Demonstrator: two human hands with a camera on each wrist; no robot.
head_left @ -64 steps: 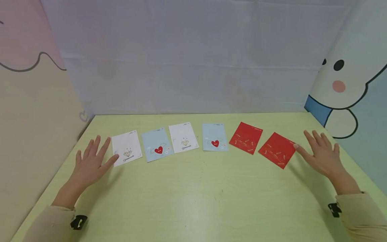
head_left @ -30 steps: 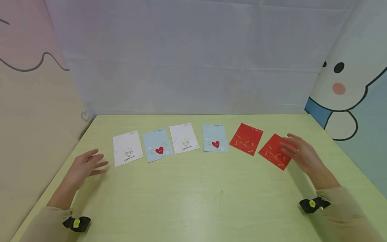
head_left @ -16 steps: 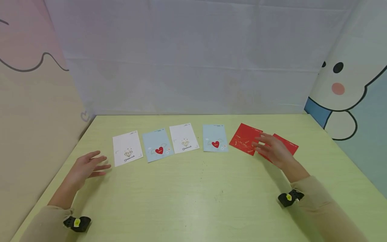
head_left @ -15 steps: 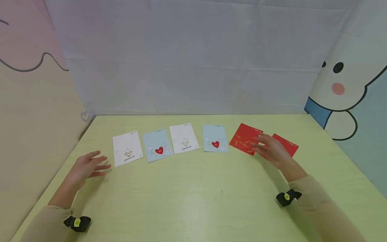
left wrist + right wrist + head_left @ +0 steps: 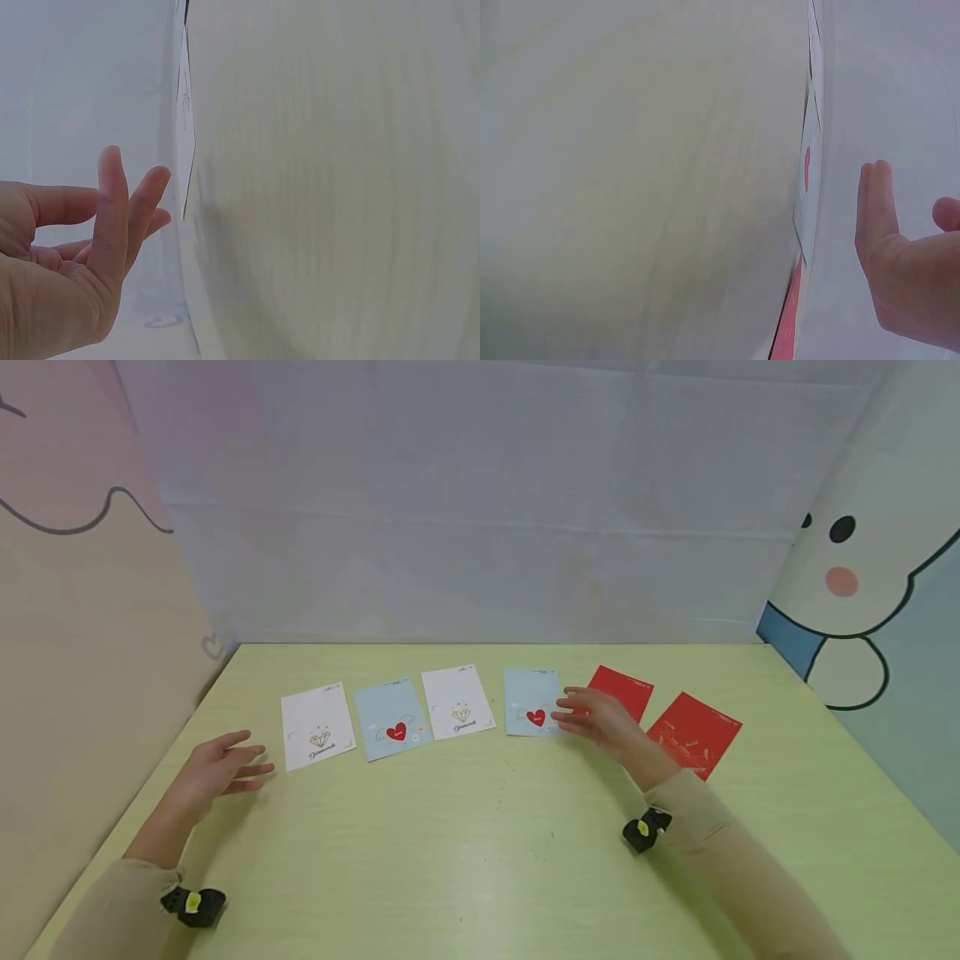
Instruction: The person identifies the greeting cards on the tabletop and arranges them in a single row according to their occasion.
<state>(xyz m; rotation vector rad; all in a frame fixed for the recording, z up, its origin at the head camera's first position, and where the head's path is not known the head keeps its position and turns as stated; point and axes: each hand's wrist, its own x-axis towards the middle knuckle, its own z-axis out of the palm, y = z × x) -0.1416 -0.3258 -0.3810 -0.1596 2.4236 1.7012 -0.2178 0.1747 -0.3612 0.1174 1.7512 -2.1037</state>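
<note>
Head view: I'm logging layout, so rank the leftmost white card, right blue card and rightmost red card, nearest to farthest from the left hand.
1. Leftmost white card: right of the left hand.
2. Right blue card: near mid-row.
3. Rightmost red card: right end.

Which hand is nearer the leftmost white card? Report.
Left. The left hand is just left of the leftmost white card; the right hand is far to its right.

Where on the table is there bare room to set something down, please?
The widest bare stretch of table lies between the left sleeve and right sleeve. More lies right of the outer red card. It's crowded where the left blue heart card and right white diamond card lie close together, and where the right hand partly hides the inner red card.
</note>
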